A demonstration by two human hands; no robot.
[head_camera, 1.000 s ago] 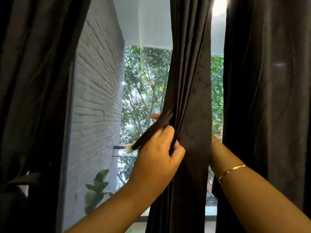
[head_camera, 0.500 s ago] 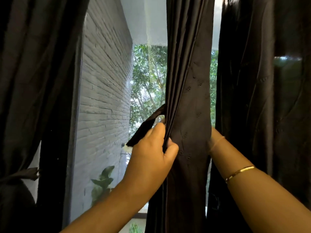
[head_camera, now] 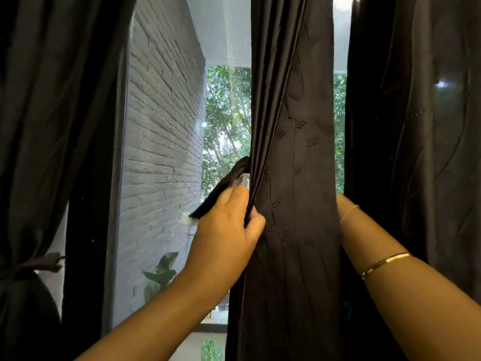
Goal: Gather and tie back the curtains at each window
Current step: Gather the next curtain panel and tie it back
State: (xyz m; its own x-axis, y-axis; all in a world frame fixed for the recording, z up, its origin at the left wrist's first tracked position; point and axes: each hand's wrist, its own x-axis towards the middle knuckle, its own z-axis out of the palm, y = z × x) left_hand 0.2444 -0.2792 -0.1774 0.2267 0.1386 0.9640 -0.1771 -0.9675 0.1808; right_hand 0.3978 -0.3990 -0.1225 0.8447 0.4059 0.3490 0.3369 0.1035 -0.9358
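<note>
Two hands meet at the gathered curtain (head_camera: pixel 294 178) in mid-window: the left hand (head_camera: pixel 229 230) pinches the tie (head_camera: pixel 221 191) at its edge, the right hand (head_camera: pixel 342 204) is hidden behind, grip unclear, so I would pull the tie snug and level.

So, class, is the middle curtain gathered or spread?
Gathered: the middle curtain is bunched into a narrow column, gripped by the left hand.
</note>
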